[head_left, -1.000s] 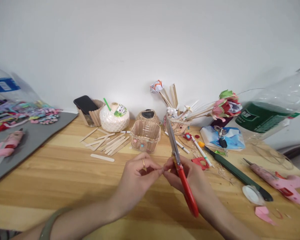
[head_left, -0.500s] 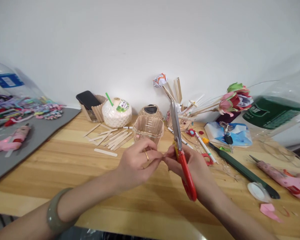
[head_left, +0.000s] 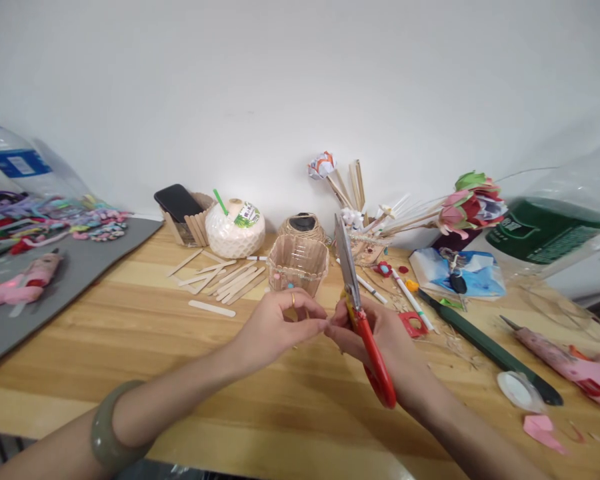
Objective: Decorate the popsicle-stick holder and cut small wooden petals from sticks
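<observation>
Wooden table [head_left: 130, 347], white wall [head_left: 280, 80], right hand [head_left: 380, 337] gripping red scissors [head_left: 363, 327]

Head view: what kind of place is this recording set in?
Probably a home craft table. Loose craft sticks, a pink glue gun and paper flowers lie on the wooden tabletop, and the right hand holds red-handled scissors.

Bright, even, diffuse light; soft shadows under the forearms toward 6 o'clock; wide-angle bending at 3 and 9 o'clock.
</observation>
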